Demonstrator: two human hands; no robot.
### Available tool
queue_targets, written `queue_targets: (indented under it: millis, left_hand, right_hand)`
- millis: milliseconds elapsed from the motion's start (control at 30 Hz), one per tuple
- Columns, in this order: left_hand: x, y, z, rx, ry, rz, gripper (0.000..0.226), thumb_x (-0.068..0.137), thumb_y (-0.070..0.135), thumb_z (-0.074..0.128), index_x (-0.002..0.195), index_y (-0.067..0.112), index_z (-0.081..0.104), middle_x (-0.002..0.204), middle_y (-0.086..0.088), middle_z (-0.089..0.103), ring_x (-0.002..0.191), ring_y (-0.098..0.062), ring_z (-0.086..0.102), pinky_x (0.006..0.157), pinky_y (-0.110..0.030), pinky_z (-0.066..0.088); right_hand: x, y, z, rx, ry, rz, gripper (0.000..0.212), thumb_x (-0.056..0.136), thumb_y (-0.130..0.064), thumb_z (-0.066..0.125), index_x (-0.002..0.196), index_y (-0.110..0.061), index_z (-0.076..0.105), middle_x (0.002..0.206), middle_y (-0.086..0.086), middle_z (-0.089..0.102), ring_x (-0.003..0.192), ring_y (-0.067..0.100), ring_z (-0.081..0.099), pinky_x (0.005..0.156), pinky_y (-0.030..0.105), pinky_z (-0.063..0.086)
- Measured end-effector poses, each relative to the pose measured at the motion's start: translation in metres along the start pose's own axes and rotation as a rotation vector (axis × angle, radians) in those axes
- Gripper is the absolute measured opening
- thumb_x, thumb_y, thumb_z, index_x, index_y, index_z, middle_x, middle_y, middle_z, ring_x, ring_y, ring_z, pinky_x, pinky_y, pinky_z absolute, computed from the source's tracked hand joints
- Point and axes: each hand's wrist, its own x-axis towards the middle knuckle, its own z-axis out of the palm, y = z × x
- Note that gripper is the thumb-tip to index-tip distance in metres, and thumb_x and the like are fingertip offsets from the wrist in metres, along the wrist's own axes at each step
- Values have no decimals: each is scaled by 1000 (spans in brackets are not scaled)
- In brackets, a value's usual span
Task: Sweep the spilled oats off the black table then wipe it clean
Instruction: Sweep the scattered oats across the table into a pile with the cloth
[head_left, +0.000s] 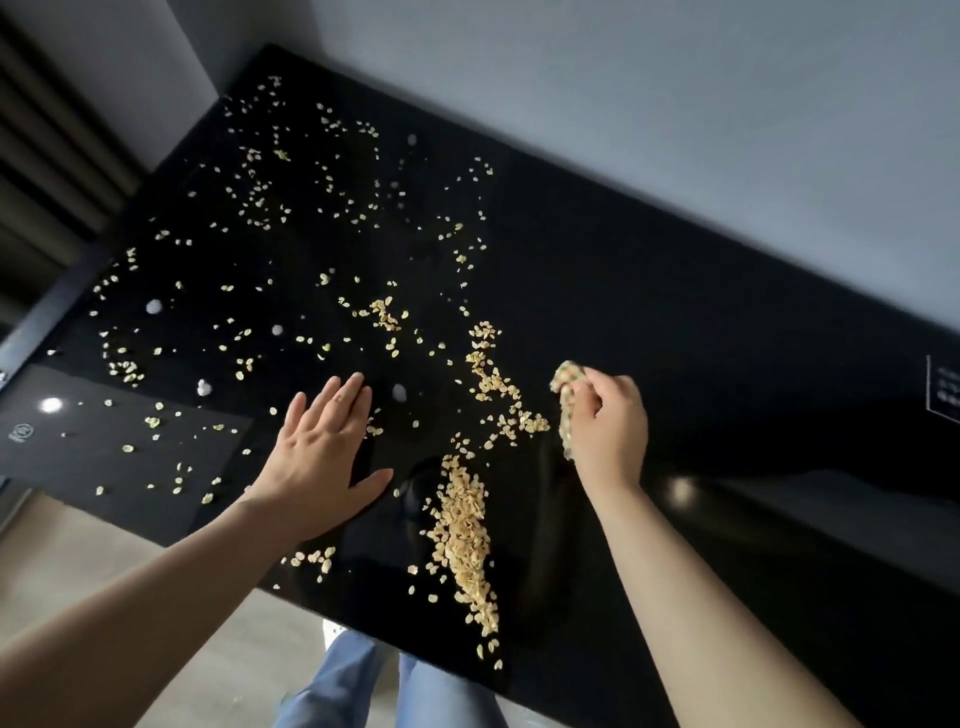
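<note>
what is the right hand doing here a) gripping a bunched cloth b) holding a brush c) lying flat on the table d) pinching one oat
a: the right hand curls its fingers round a speckled cloth; the left hand is the one spread open, with straight fingers.

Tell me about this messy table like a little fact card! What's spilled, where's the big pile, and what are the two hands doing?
table: black table, shiny, beside a grey wall
spill: oats scattered over most of it
biggest pile: a long heap near the front edge, between the hands
left hand: open, fingers straight, low over the table
right hand: grips a crumpled cloth
also there: a few white bits among the oats
job: not finished; many oats remain
</note>
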Motion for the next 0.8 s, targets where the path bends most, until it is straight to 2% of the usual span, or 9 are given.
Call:
queue_targets:
  millis: [133,267,367,500,567,700,800]
  left_hand:
    - [0,3,0,-20,30,-13,103,72,74,24,153,10,16,162,-1,5,149,-19,0,120,-46,-1]
    - [0,-1,3,-20,71,-1,98,74,71,34,150,9,29,159,-2,20,147,-20,14,119,-49,5]
    - [-1,-1,5,-22,90,1,94,76,70,37,148,9,33,158,-2,24,146,-20,17,118,-50,8]
    - [0,1,6,-50,123,-3,89,81,68,37,147,9,36,156,-3,28,145,-19,22,118,-53,12]
    - [1,0,6,-62,139,-6,86,82,67,38,146,9,38,155,-3,32,144,-19,26,118,-53,12]
    - [2,-5,2,-73,157,14,80,83,63,40,142,9,44,148,-2,41,137,-19,37,117,-53,12]
    - [5,-9,-1,-79,172,30,73,84,58,42,137,9,50,139,-1,49,127,-18,45,116,-55,16]
  right_hand:
    - [-28,-14,25,-10,-134,-172,25,94,-19,56,117,-14,66,103,-3,59,85,7,56,62,5,32]
    - [-61,-22,25,95,-366,-258,26,95,-22,55,118,-18,66,101,-11,57,85,2,58,68,13,49]
    - [-41,-27,13,165,-280,-239,24,94,-19,56,114,-16,68,100,-10,58,86,0,58,72,9,46]
    - [18,-42,10,94,-152,-300,25,94,-20,56,115,-12,67,101,-4,58,85,4,54,68,5,37]
    - [50,-51,23,36,-113,-308,26,95,-22,54,117,-13,66,104,-1,58,85,8,55,66,10,37]
    - [80,-66,56,-61,-144,-253,27,97,-23,51,120,-17,64,110,0,57,89,12,58,70,22,43]
    - [56,-66,68,-73,-194,-341,25,95,-24,52,117,-21,66,103,-2,57,87,14,57,66,22,42]
